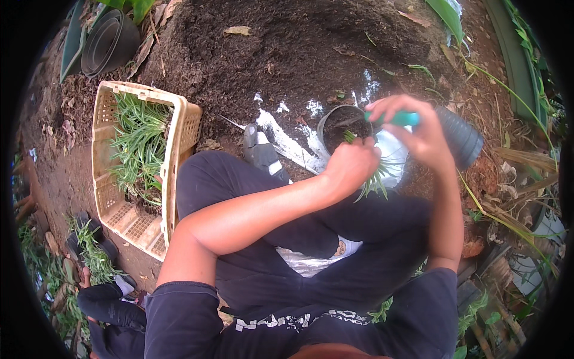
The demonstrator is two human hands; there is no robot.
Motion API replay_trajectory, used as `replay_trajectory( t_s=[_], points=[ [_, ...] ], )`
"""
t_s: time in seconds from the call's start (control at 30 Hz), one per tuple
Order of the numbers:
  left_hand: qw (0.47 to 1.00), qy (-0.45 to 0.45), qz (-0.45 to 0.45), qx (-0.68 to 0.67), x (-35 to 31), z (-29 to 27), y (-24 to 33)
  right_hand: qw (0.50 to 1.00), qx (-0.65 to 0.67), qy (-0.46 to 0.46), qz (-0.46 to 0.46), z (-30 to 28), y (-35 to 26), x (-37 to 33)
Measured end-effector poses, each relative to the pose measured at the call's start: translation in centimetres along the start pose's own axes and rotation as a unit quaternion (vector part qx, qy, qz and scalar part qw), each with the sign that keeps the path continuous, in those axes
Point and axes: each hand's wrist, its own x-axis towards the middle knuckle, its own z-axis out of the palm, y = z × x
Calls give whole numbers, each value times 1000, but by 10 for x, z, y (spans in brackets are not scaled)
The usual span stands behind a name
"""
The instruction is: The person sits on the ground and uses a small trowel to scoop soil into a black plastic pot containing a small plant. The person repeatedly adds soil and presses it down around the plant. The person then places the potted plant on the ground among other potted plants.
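Tool head hidden behind the right hand (418, 134), only the teal handle (400, 118) showing, fingers wrapped tight around it. Left hand (353, 164) fisted on a small grass-like plant (373, 179), roots out of sight in the grip, leaves trailing down just beside the small black pot (341, 122). Pot rim partly covered by both hands. Stack of black pots (463, 137) lying to the right, half behind the wrist. Soil heap (287, 54) filling the ground ahead; cream crate (179, 128) of seedlings at left, well apart. Picture edges dark and bent.
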Motion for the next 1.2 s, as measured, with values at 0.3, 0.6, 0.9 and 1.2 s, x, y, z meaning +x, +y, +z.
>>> replay_trajectory(
  t_s=[0.3,0.6,0.9,1.2],
  points=[
    [1000,-10,-11,-9,1,-1,1,996,23,83,-7,-2,4,-3],
    [1000,-8,-8,-26,1,1,0,996,-10,84,-31,8,15,0],
    [999,-1,0,-38,2,0,-1,993,4,114,-2,0,21,-11],
    [999,-10,2,-37,2,-1,-2,992,-13,121,23,6,22,-19]
  ],
)
